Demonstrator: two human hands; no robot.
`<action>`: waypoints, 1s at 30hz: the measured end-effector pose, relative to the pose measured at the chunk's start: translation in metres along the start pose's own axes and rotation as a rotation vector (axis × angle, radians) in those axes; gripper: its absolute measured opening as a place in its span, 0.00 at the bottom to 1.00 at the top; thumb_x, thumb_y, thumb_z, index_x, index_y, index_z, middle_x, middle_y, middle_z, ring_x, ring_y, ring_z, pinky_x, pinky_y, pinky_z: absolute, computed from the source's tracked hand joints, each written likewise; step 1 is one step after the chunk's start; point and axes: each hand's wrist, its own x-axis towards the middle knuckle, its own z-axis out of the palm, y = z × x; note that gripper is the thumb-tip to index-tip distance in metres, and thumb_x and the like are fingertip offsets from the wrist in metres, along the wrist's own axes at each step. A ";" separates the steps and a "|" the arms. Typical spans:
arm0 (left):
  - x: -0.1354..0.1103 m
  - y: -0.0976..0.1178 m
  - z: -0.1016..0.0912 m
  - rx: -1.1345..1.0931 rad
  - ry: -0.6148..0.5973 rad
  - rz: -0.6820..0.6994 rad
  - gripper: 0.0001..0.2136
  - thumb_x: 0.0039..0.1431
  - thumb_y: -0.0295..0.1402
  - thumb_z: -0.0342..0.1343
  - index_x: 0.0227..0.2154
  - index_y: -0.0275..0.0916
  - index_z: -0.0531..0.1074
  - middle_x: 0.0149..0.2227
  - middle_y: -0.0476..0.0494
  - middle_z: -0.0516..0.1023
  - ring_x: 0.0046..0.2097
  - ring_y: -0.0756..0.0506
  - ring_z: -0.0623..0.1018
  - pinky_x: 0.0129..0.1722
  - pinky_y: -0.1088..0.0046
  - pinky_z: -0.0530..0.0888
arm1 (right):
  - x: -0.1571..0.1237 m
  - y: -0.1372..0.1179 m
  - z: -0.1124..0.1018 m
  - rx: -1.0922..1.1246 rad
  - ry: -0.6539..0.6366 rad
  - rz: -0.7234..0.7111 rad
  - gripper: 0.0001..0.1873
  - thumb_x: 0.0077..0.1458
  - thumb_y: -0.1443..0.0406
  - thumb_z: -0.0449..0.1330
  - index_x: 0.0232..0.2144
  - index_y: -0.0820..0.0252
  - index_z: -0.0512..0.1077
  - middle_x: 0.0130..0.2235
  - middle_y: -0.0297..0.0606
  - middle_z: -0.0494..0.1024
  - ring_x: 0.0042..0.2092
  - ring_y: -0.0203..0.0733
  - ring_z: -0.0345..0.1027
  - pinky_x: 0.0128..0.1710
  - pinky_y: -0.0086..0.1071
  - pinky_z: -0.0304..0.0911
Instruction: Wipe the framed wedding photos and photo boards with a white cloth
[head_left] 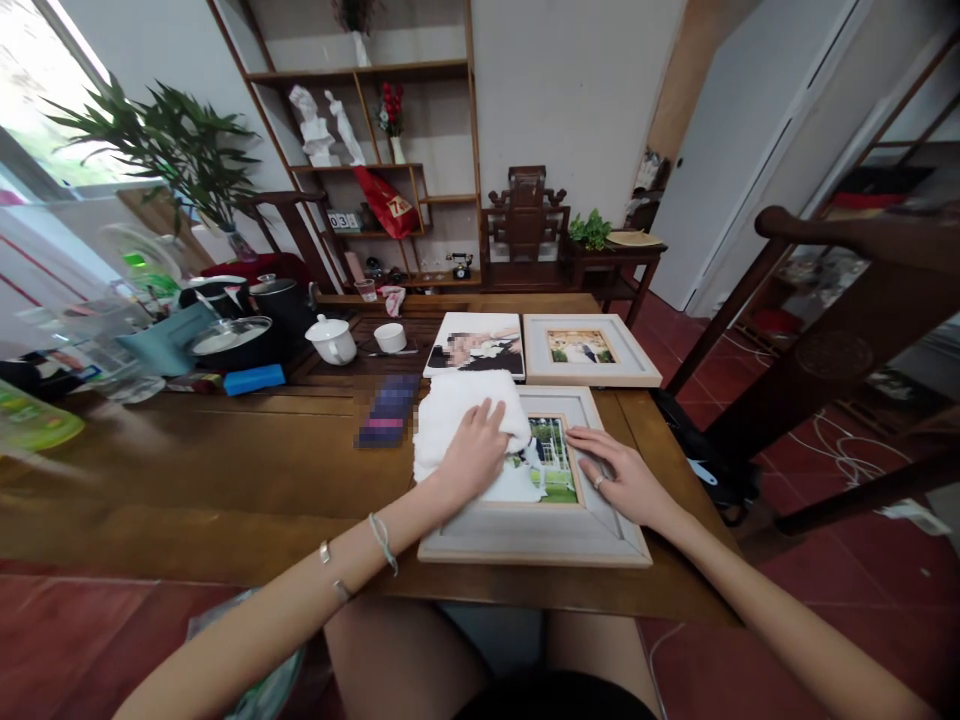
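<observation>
A framed photo (553, 490) with a light wooden edge and a wide pale mat lies flat on the table in front of me. My left hand (476, 450) rests on a folded white towel (442, 425), fingers spread and pressing it down. The towel covers the frame's upper left part and some of the picture. On the right side of the frame lies my right hand (611, 472), its fingers stretched out near the inner edge of the mat, with a ring on one finger. It holds nothing.
Behind are a second framed photo (637, 362) and an unframed photo panel (480, 330). A dark pixelated item (387, 412) is left of the towel. Farther left stand a white lidded teapot (331, 340), a white cup (390, 338) and a blue block (255, 379). A wooden chair (817, 350) is at right.
</observation>
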 end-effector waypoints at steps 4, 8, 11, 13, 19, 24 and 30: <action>-0.029 0.029 -0.021 -0.112 -0.129 0.144 0.12 0.57 0.29 0.50 0.40 0.32 0.76 0.58 0.29 0.65 0.58 0.34 0.66 0.53 0.59 0.66 | 0.000 0.001 0.000 -0.006 -0.009 0.004 0.19 0.57 0.68 0.53 0.51 0.56 0.72 0.55 0.43 0.73 0.57 0.47 0.65 0.59 0.50 0.60; -0.074 0.064 -0.052 -0.213 -0.212 0.286 0.13 0.60 0.32 0.49 0.43 0.35 0.74 0.60 0.30 0.63 0.58 0.35 0.67 0.52 0.59 0.68 | -0.001 0.000 0.001 -0.008 -0.012 0.014 0.19 0.58 0.67 0.53 0.51 0.55 0.71 0.55 0.42 0.72 0.58 0.47 0.64 0.60 0.50 0.58; -0.085 0.075 -0.056 -0.222 -0.216 0.325 0.13 0.60 0.33 0.50 0.45 0.37 0.74 0.62 0.31 0.60 0.60 0.35 0.65 0.52 0.59 0.68 | -0.001 0.000 0.001 -0.002 -0.010 0.011 0.19 0.58 0.67 0.53 0.51 0.54 0.71 0.55 0.41 0.72 0.58 0.47 0.64 0.60 0.50 0.59; -0.075 0.071 -0.047 -0.193 -0.215 0.271 0.12 0.60 0.30 0.51 0.44 0.37 0.74 0.64 0.34 0.58 0.62 0.35 0.63 0.53 0.59 0.67 | -0.001 0.001 0.001 -0.002 -0.007 0.009 0.19 0.58 0.67 0.53 0.51 0.53 0.71 0.55 0.41 0.72 0.58 0.47 0.64 0.59 0.50 0.59; -0.018 0.022 -0.014 -0.133 -0.158 0.032 0.16 0.54 0.22 0.51 0.46 0.33 0.73 0.65 0.32 0.54 0.65 0.33 0.57 0.60 0.55 0.60 | 0.000 0.002 0.002 0.016 0.001 -0.011 0.19 0.57 0.67 0.53 0.51 0.54 0.72 0.54 0.42 0.73 0.57 0.47 0.65 0.59 0.50 0.59; 0.014 0.005 -0.002 -0.134 -0.003 0.030 0.17 0.54 0.20 0.49 0.46 0.32 0.73 0.66 0.32 0.50 0.66 0.35 0.52 0.62 0.55 0.55 | 0.001 0.000 0.000 0.041 0.011 -0.010 0.19 0.57 0.67 0.54 0.50 0.54 0.72 0.54 0.42 0.74 0.57 0.48 0.66 0.58 0.50 0.61; 0.014 0.032 -0.009 -0.097 -0.127 0.122 0.15 0.56 0.24 0.50 0.45 0.32 0.75 0.63 0.29 0.57 0.64 0.31 0.58 0.59 0.52 0.59 | -0.001 0.001 0.002 0.036 0.011 -0.009 0.19 0.57 0.67 0.54 0.50 0.54 0.72 0.54 0.42 0.73 0.57 0.48 0.65 0.59 0.50 0.60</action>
